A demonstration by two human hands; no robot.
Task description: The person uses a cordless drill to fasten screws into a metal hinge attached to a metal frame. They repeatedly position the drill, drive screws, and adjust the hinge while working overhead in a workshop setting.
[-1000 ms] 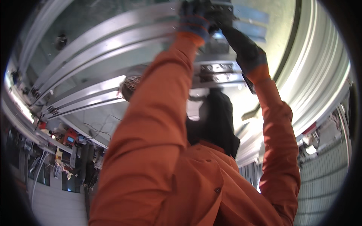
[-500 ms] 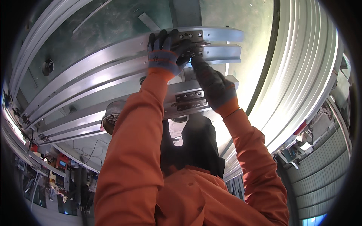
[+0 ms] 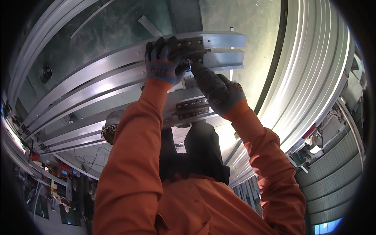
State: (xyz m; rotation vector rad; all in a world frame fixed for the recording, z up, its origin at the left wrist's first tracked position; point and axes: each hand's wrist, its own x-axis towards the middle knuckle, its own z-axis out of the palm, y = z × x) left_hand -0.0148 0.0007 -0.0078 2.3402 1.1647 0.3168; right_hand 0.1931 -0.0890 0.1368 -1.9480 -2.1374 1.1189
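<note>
Two silvery metal profiles (image 3: 224,40) lie side by side across the bench in front of me, with a dark metal hinge (image 3: 199,42) spanning them near their right ends. My left hand (image 3: 160,64), in a grey-and-black glove, grips over the hinge, its thumb and a finger close to the lower leaf. In my gloved right hand (image 3: 229,98) is a dark power screwdriver (image 3: 207,81). Its tip points at the hinge's lower leaf beside my left thumb; the fastener there is too small to make out. A second dark hinge (image 3: 192,109) sits on the nearer profiles.
A round tin (image 3: 113,119) of small pieces stands beside my left forearm. Long pale profiles (image 3: 309,78) are stacked along the right side, more (image 3: 39,43) at the far left. A flat strip (image 3: 150,26) and a dark round object (image 3: 46,73) lie on the green surface.
The view has shifted slightly, so the profiles and hands appear a little lower and further left. Both hands keep their places at the hinge, the screwdriver tip still at its lower leaf.
</note>
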